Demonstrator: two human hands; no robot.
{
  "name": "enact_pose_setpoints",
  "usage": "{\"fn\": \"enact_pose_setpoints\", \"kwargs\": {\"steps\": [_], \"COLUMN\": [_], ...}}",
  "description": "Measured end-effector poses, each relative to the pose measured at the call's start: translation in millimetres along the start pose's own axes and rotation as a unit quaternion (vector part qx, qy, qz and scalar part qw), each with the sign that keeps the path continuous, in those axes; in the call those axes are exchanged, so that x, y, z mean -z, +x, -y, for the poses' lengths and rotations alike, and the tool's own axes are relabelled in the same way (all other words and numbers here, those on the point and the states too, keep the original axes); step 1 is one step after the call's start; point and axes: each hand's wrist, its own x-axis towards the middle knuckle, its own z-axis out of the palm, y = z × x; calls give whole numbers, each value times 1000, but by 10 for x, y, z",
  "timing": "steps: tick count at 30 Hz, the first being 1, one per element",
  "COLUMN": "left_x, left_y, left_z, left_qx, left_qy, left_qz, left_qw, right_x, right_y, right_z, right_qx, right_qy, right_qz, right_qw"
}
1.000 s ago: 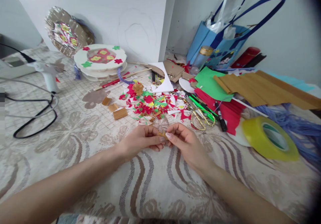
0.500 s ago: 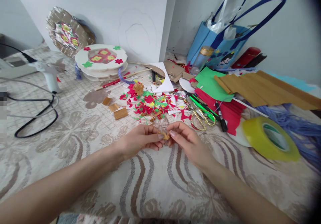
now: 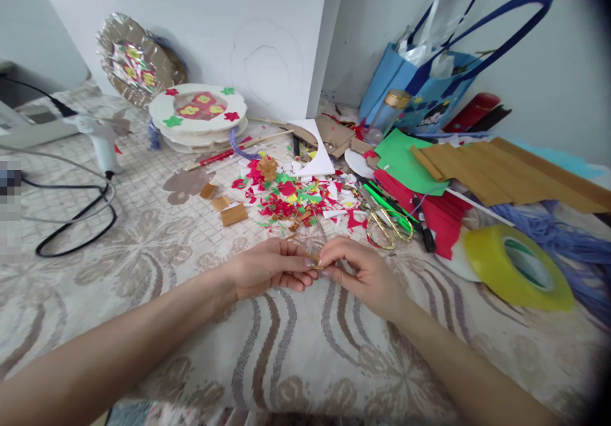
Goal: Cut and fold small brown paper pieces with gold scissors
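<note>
Brown paper (image 3: pixel 317 267) is being pinched over the desk (image 3: pixel 296 375), the left hand (image 3: pixel 274 265) gripping one side and the right hand (image 3: pixel 365 277) the other. Around them, brown squares (image 3: pixel 234 214) are lying left of colourful scraps (image 3: pixel 281 206), with gold-handled scissors (image 3: pixel 392 223) and then a tape roll (image 3: pixel 482 262) resting rightward.

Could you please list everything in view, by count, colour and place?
Small piece: 1, brown, between hands
Cut pieces: 3, brown, left of scraps
Flower: 1, brown, on scraps
Scraps: many, mixed colours, centre
Scissors: 1, gold, right of scraps
Tape roll: 1, yellow, right
Long sheet: 1, brown, right
Green sheet, red sheet: 1 each, right
Yarn: 1 bundle, blue, far right
Bag: 1, blue, back right
Jar: 1, clear, by bag
Disc stack: 1, white, back left
Wrapped disc: 1, brown, back left
Glue gun: 1, white, left
Pens, sticks, cables: several, mixed colours, scattered
Tablecloth: 1, beige, underneath
Left hand, right hand: 1 each, front
</note>
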Motion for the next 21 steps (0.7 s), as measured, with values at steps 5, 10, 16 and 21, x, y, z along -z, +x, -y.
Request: {"fn": "enact_pose_setpoints", "kwargs": {"steps": [5,10,16,21], "left_x": [3,0,-1,12], "left_y": [4,8,9,7], "left_z": [8,24,32,25], "left_qx": [0,-11,-21,-18], "left_qy": [-8,0,1,9], "left_qz": [-9,-6,-19,-10], "left_qw": [1000,1000,1000,1000], "right_x": [-17,-26,-42,-71], "right_y": [-7,-13,-18,-29], "right_z": [-24,-31,-14,2], "right_qx": [22,13,-43,-71], "right_qy": [-15,-20,-14,14], "right_qz": [-30,-31,-38,-32], "right_qw": [999,999,998,997]}}
